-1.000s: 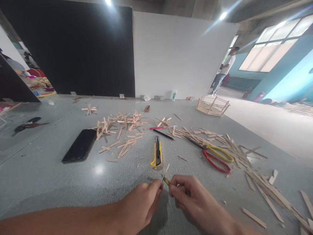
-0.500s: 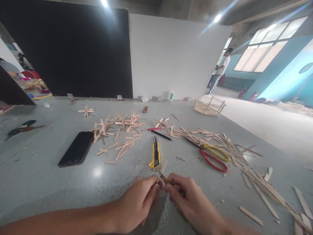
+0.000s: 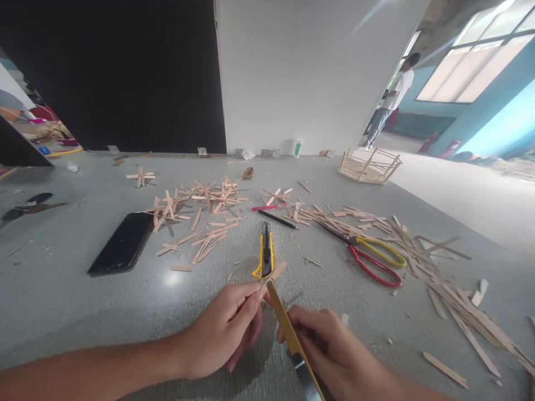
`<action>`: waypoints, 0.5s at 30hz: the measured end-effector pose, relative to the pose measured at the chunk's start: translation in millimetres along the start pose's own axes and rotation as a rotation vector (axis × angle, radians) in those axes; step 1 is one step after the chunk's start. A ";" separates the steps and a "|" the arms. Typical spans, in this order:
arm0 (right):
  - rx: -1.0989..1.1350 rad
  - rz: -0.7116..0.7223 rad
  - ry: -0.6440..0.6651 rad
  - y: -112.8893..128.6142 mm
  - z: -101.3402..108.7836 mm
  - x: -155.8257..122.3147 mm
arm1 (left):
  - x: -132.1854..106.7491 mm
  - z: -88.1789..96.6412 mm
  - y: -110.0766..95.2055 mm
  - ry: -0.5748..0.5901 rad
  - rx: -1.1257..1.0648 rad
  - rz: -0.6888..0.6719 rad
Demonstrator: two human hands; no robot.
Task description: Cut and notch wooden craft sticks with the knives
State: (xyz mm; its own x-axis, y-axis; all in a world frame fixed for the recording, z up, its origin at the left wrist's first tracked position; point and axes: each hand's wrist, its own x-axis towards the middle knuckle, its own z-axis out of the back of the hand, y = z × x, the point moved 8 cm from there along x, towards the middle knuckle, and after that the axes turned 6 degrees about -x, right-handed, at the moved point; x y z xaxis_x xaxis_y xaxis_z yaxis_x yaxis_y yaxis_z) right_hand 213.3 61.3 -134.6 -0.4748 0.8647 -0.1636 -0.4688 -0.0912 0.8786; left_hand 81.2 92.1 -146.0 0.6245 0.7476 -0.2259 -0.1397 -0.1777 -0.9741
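Observation:
My left hand point(image 3: 229, 323) is closed, pinching a small flat wooden stick point(image 3: 278, 271) that points up and to the right. In my right hand point(image 3: 330, 340) is a long, narrow gold-coloured tool point(image 3: 286, 322) with a shiny dark section toward its rear; its exact kind I cannot make out. The tool's far end meets the stick near my left fingertips. Just beyond them a yellow and black box cutter point(image 3: 266, 253) lies on the grey tabletop point(image 3: 159, 317).
Beyond the cutter lie a black pen point(image 3: 277, 219) and piles of wooden sticks point(image 3: 217, 195). Scissors point(image 3: 374, 259) with red and yellow handles rest at right, a phone point(image 3: 121, 243) at left. A stick frame point(image 3: 370, 165) stands near the far right edge. A person point(image 3: 395, 97) stands beyond.
The gold tool has swung so that its long flat side shows. The stick in my left hand now leans further right with its broad face visible. The view has tilted downward.

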 end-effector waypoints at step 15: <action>-0.240 0.402 -0.291 6.3 -0.8 -20.3 | -0.2 -2.7 0.2 0.048 0.095 0.032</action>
State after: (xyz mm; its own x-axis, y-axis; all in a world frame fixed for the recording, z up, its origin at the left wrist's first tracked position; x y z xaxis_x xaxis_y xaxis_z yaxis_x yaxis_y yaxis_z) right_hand 219.4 42.7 -126.0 -0.4414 0.8366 0.3243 -0.4661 -0.5226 0.7139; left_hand 83.1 90.1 -146.1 0.6541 0.7107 -0.2589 -0.2313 -0.1379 -0.9631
